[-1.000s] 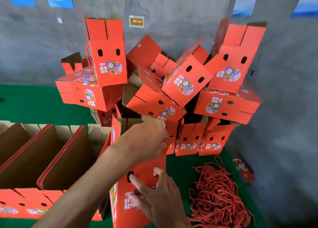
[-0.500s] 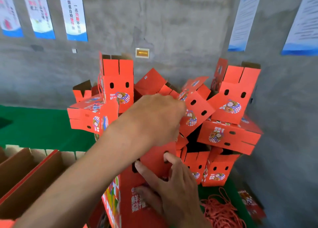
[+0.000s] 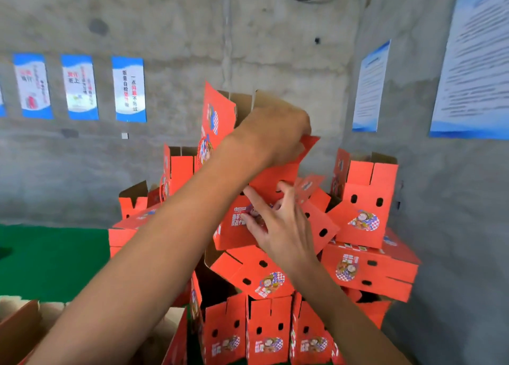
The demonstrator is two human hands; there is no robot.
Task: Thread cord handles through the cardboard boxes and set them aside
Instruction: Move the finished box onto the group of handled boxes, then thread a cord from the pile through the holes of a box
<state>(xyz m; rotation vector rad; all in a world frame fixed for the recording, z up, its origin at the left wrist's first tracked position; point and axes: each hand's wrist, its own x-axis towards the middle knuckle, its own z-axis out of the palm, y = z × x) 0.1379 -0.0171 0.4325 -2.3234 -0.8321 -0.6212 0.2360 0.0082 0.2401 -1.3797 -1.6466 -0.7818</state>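
Held box [image 3: 234, 227] sits above the box pile [image 3: 366, 265], which stands against the wall [image 3: 248, 48]. Left hand [image 3: 272, 136] on its upper flap, right hand [image 3: 278, 224] on its front.

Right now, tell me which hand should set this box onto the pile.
Probably the left hand: it grips the held box by its top flap, above the pile. The right hand only presses spread fingers against the box front.

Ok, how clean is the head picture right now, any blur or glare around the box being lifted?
Head view: motion-blurred throughout, wall posters smeared, print on the lifted red cardboard box soft; light flat, no glare; wide-angle bending at the edges.
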